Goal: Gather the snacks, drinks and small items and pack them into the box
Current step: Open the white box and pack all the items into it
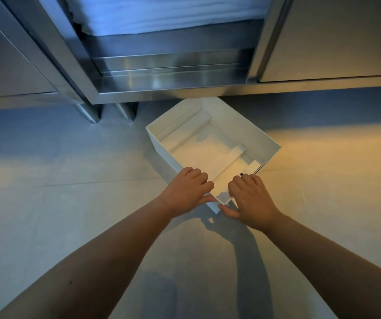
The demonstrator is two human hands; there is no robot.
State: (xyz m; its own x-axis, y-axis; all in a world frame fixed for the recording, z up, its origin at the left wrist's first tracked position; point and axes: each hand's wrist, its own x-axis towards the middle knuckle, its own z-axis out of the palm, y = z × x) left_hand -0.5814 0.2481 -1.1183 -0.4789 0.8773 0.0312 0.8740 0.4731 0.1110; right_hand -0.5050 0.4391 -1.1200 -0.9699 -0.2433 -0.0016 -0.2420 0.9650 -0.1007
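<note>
A white open box (pixel 242 122) stands on the grey floor, turned corner-on toward me. White foam inserts line its inside; no snacks or drinks show in it. My left hand (pixel 184 191) grips the box's near-left wall, fingers curled over the rim and thumb on the outside by the near corner. My right hand (pixel 251 199) grips the near-right wall the same way, with its thumb low against the corner. A small dark ring shows on one right finger.
A stainless steel cabinet (pixel 173 72) rises just behind the box, with an open shelf holding folded white cloth (pixel 161 17). Its steel legs (pixel 106 113) stand to the box's left. Grey floor tiles (pixel 58 203) spread all around.
</note>
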